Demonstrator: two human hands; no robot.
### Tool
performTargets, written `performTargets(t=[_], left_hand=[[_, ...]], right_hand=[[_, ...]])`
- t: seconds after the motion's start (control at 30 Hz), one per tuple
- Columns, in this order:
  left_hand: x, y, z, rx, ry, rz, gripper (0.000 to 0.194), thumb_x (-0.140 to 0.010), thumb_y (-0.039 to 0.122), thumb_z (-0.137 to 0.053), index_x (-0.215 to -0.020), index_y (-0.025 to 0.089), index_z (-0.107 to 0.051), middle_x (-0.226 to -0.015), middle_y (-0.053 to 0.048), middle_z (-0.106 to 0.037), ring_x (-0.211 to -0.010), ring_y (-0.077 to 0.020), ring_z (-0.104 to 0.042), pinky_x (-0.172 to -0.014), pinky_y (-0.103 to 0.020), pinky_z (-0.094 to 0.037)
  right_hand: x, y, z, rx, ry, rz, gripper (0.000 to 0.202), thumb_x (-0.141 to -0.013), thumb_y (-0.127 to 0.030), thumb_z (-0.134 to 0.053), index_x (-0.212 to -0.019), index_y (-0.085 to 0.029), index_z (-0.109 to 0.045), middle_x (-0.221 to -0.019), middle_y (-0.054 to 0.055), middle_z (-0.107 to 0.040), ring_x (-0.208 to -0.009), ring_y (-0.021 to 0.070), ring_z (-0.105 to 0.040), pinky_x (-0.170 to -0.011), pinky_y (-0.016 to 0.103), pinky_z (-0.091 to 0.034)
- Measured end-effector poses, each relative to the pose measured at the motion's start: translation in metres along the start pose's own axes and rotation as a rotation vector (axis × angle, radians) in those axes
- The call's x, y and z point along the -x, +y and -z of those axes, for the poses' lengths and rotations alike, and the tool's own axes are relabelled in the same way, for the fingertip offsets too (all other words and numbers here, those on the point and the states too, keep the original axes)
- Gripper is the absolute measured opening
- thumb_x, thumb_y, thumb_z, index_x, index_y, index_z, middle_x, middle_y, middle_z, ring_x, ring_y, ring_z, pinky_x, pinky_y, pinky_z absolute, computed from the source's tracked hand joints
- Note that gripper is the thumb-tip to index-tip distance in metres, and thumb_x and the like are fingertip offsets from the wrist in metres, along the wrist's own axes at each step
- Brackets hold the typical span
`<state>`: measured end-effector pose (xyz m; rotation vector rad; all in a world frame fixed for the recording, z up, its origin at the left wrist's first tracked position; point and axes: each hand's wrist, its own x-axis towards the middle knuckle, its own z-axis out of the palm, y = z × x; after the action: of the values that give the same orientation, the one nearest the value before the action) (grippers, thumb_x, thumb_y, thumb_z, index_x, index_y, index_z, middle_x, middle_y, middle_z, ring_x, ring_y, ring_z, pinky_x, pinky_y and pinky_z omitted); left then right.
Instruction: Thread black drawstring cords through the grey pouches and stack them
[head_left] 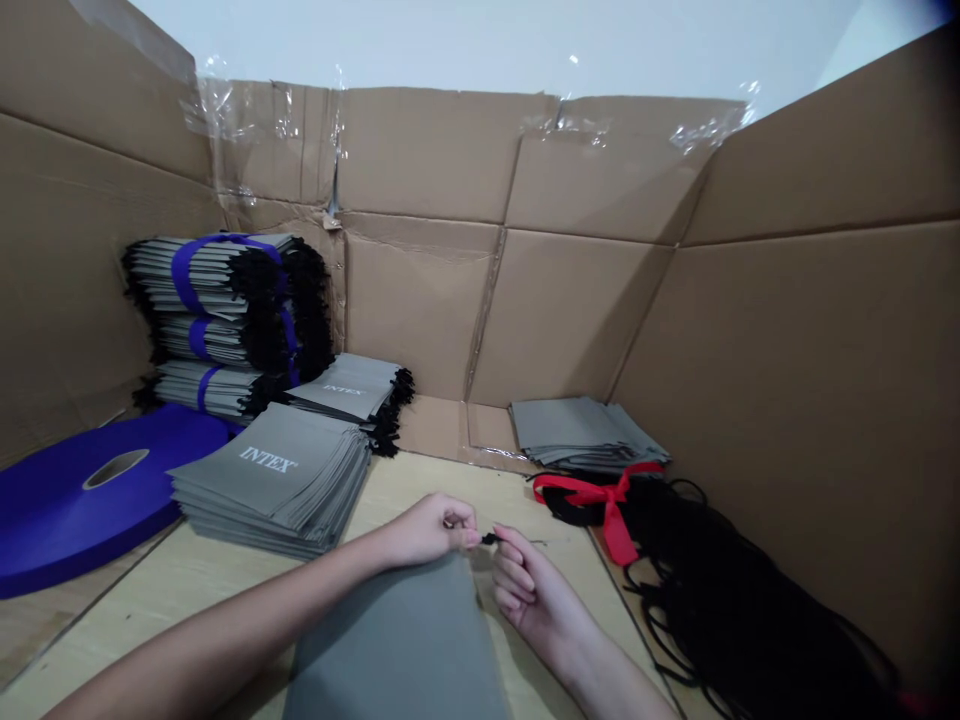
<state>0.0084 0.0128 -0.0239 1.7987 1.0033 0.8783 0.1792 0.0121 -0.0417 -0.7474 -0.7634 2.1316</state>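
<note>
A plain grey fabric pouch (397, 640) lies flat in front of me, its upper right corner by my fingers. My left hand (431, 530) is closed in a pinch at that corner, on a short piece of black cord (489, 539). Facing it, my right hand (531, 595) pinches the other side of the cord, its remaining fingers curled in. A thin, needle-like metal piece (541, 542) shows just beyond the right fingertips; whether that hand grips it too is hidden.
Printed grey pouches (270, 465) are piled at left, beside a purple ribbon roll (45, 500). Strapped pouch bundles (214, 290) rise behind. On the right lie more grey pieces (581, 430) and a black cord bundle (742, 600) with a red tie (619, 500). Cardboard walls (585, 310) surround the table.
</note>
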Motion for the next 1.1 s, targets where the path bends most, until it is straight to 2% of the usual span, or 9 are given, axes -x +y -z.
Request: performTargets(t=[0.2,0.4,0.53,0.67,0.83,1.0,1.1], left_hand=[[-0.005,-0.030,0.002,0.082,-0.062,0.039,0.035,-0.073,0.047,-0.061,-0.069,0.013,-0.059,-0.061,0.003,-0.050,-0.061,-0.0111,-0.043,-0.061,-0.022,-0.033],[-0.001,-0.029,0.009,0.178,-0.048,0.051,0.032,-0.077,0.045,-0.059,-0.077,0.013,-0.064,-0.074,0.000,-0.059,-0.072,-0.0130,-0.049,-0.069,-0.022,-0.034],[0.001,-0.029,0.015,0.223,-0.042,0.050,0.029,-0.077,0.042,-0.061,-0.081,0.013,-0.065,-0.079,0.000,-0.061,-0.076,-0.0131,-0.050,-0.072,-0.022,-0.034],[0.000,-0.033,0.014,0.237,-0.029,0.056,0.033,-0.074,0.045,-0.064,-0.083,0.013,-0.066,-0.079,-0.002,-0.062,-0.076,-0.0140,-0.051,-0.073,-0.023,-0.035],[-0.005,-0.043,0.009,0.212,0.028,0.078,0.043,-0.068,0.048,-0.069,-0.092,0.013,-0.062,-0.070,0.002,-0.054,-0.064,-0.0108,-0.045,-0.061,-0.021,-0.031],[-0.005,-0.047,0.007,0.156,0.038,0.083,0.050,-0.066,0.052,-0.069,-0.098,0.014,-0.061,-0.066,0.004,-0.048,-0.059,-0.0090,-0.039,-0.055,-0.020,-0.026],[-0.004,-0.044,0.007,0.112,0.022,0.083,0.053,-0.068,0.055,-0.067,-0.098,0.013,-0.060,-0.061,0.006,-0.041,-0.055,-0.0079,-0.033,-0.051,-0.020,-0.021]], right_hand=[[-0.011,0.000,0.007,-0.036,0.016,-0.034,0.036,-0.067,-0.033,-0.073,-0.060,-0.019,-0.040,-0.038,-0.014,-0.027,-0.034,0.0017,-0.017,-0.039,0.017,-0.017],[-0.011,-0.015,0.017,-0.114,0.047,-0.003,0.031,-0.071,-0.027,-0.069,-0.063,-0.019,-0.040,-0.040,-0.013,-0.030,-0.033,0.0017,-0.024,-0.040,0.016,-0.018],[-0.010,-0.014,0.018,-0.116,0.038,0.000,0.030,-0.075,-0.026,-0.066,-0.063,-0.019,-0.039,-0.040,-0.013,-0.029,-0.033,0.0021,-0.024,-0.039,0.016,-0.017],[-0.013,-0.013,0.016,-0.054,0.005,0.072,0.031,-0.074,-0.029,-0.066,-0.064,-0.020,-0.038,-0.042,-0.012,-0.027,-0.034,0.0029,-0.022,-0.040,0.018,-0.017],[-0.017,-0.014,0.014,0.037,0.001,0.133,0.029,-0.070,-0.032,-0.067,-0.066,-0.020,-0.041,-0.043,-0.012,-0.025,-0.035,0.0033,-0.020,-0.040,0.019,-0.017],[-0.019,-0.002,0.011,0.213,0.066,0.169,0.026,-0.070,-0.038,-0.065,-0.080,-0.020,-0.048,-0.043,-0.012,-0.037,-0.036,0.0040,-0.025,-0.040,0.019,-0.024],[-0.022,0.005,0.009,0.321,0.101,0.229,0.031,-0.071,-0.045,-0.063,-0.084,-0.022,-0.048,-0.041,-0.012,-0.039,-0.034,0.0049,-0.025,-0.038,0.019,-0.022]])
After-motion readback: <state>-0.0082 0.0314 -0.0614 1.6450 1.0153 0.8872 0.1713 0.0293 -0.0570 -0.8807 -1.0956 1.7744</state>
